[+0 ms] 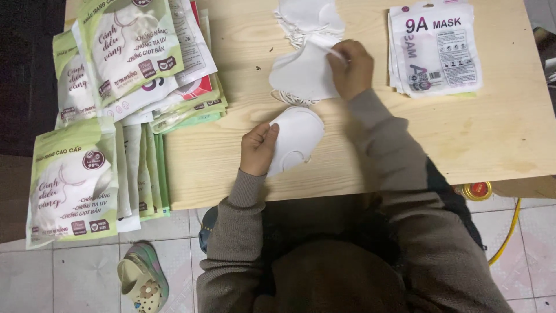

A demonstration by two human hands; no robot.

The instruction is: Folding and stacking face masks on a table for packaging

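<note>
My left hand (258, 148) grips a folded white face mask (295, 139) by its left edge, low over the pale wooden table (498, 127). My right hand (350, 68) pinches the right side of another white mask (301, 75), which lies on a loose pile of white masks (310, 17) that runs to the table's far edge. Their thin ear loops trail out under the pile.
Green-and-white printed pouches (133, 46) are stacked at the table's left and hang over its front edge (72, 179). A stack of white-and-purple pouches (434, 46) lies at the far right. On the tiled floor are a sandal (142, 278), a yellow cable (509, 232) and a round lid (476, 190).
</note>
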